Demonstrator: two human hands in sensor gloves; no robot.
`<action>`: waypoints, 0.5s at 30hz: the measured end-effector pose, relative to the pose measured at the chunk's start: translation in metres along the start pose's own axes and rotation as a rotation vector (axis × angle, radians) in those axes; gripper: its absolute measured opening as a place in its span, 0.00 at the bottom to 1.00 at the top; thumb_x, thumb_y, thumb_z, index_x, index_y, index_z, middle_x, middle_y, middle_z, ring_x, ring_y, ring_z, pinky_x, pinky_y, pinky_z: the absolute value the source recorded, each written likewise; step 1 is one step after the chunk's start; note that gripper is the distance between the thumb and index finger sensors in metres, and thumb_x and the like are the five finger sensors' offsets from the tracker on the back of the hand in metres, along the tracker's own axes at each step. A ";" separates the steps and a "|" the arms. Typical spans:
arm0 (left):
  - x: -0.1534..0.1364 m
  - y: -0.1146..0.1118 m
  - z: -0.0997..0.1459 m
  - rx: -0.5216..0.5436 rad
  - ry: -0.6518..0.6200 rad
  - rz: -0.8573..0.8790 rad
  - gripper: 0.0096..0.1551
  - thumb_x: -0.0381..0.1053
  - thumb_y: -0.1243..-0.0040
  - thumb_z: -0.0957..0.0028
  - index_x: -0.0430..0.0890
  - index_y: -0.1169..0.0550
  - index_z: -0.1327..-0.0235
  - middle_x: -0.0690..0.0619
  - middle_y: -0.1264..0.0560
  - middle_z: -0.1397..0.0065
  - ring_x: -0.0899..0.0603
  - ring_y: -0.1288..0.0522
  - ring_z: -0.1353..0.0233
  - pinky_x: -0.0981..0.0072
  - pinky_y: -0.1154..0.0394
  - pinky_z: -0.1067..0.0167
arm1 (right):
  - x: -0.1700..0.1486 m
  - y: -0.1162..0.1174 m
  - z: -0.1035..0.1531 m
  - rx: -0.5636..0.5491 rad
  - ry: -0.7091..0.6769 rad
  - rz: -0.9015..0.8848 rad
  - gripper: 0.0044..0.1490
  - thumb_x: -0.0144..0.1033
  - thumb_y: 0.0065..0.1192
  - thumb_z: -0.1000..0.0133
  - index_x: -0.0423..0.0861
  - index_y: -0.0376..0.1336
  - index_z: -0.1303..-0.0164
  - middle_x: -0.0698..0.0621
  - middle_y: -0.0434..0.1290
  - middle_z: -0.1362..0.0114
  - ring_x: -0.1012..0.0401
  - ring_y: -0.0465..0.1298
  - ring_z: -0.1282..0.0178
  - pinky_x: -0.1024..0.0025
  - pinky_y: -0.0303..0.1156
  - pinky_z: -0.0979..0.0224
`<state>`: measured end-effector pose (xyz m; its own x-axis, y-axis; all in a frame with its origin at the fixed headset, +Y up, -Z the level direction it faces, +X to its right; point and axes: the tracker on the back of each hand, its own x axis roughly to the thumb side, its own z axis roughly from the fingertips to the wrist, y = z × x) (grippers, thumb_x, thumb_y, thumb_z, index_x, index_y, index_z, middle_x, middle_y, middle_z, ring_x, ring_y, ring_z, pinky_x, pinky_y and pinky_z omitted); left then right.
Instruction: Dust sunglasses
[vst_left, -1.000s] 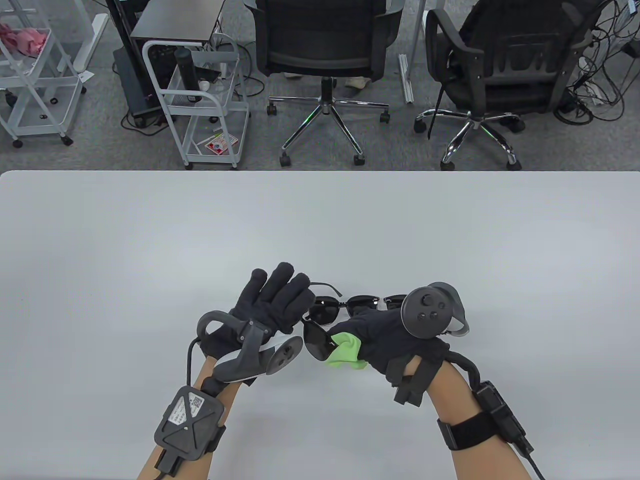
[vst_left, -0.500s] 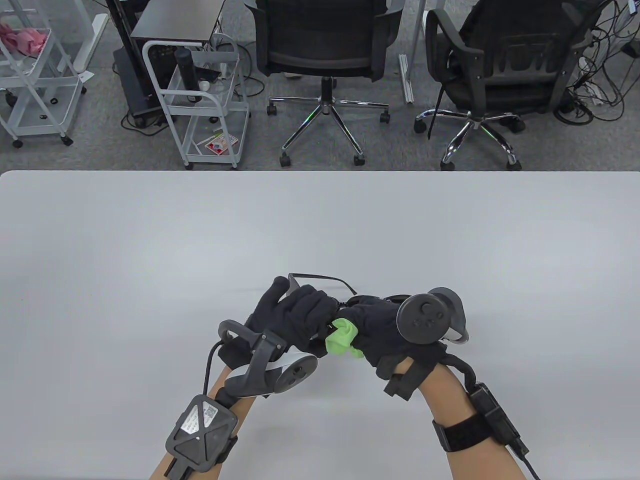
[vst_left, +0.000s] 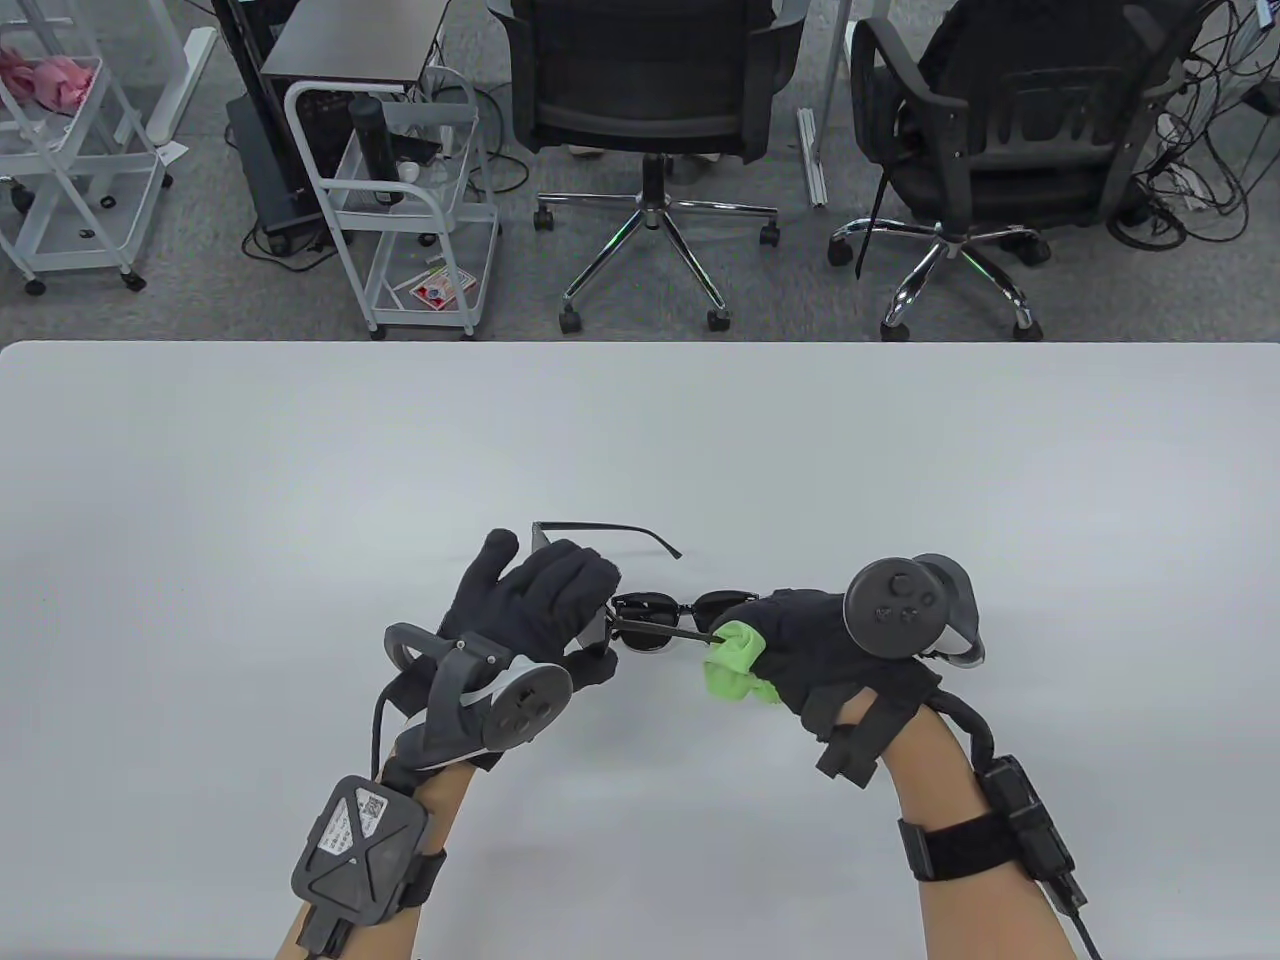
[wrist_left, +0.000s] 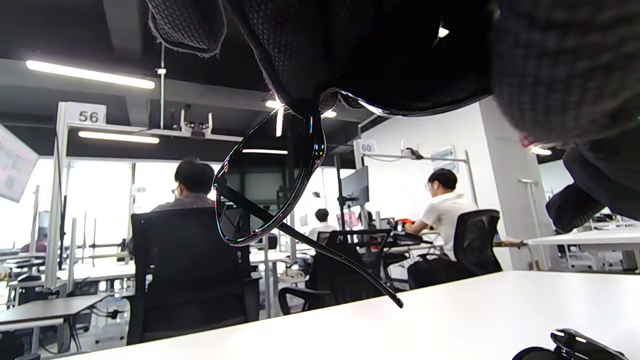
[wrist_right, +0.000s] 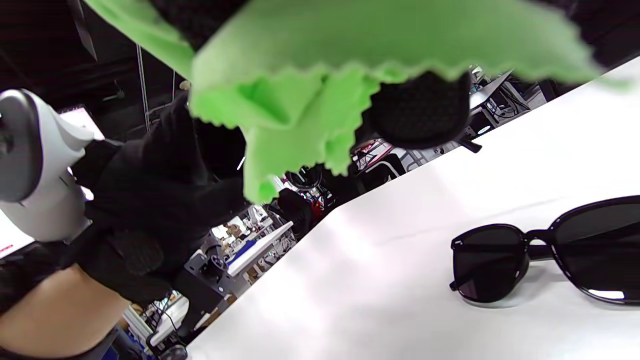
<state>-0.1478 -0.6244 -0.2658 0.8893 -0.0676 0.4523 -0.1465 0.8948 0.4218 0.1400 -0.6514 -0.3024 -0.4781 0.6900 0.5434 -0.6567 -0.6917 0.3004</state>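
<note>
A gloved left hand (vst_left: 535, 610) grips one pair of sunglasses (wrist_left: 265, 185) by the frame, raised off a white table (vst_left: 300, 470), arms unfolded. The right hand (vst_left: 810, 650), just beside it, clutches a bunched green cloth (vst_left: 733, 663) against the tip of one arm. A second pair (wrist_right: 545, 250) lies on the table between and just beyond both hands. Office chairs (vst_left: 650, 100) and a wire cart (vst_left: 400, 200) stand beyond the table's far edge.

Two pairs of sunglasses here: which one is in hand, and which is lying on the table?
The left hand holds up the pair with unfolded arms. The other pair lies on the table, folded; the right hand grips the green cloth.
</note>
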 end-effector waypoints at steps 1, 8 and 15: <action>-0.001 0.000 0.000 0.000 0.005 0.001 0.54 0.78 0.30 0.79 0.69 0.35 0.32 0.72 0.28 0.26 0.59 0.22 0.23 0.47 0.34 0.20 | -0.002 0.000 0.000 0.003 0.006 -0.012 0.28 0.43 0.65 0.50 0.38 0.76 0.48 0.46 0.85 0.53 0.49 0.84 0.53 0.35 0.68 0.33; 0.008 -0.003 0.001 -0.033 -0.036 0.007 0.54 0.75 0.27 0.78 0.66 0.32 0.32 0.68 0.25 0.27 0.54 0.20 0.25 0.46 0.34 0.20 | -0.006 0.010 0.000 0.081 0.051 -0.039 0.28 0.41 0.65 0.49 0.37 0.75 0.47 0.44 0.84 0.51 0.47 0.83 0.51 0.33 0.66 0.34; 0.041 0.001 0.004 -0.001 -0.168 -0.129 0.54 0.74 0.25 0.80 0.64 0.30 0.33 0.66 0.24 0.28 0.54 0.19 0.26 0.46 0.33 0.21 | 0.015 0.027 -0.010 0.129 -0.011 -0.052 0.28 0.41 0.64 0.49 0.39 0.74 0.46 0.44 0.84 0.49 0.47 0.83 0.49 0.33 0.66 0.33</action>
<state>-0.1127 -0.6279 -0.2435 0.8157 -0.2547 0.5194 -0.0352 0.8743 0.4841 0.1092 -0.6577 -0.2938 -0.4382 0.7238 0.5331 -0.5996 -0.6772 0.4265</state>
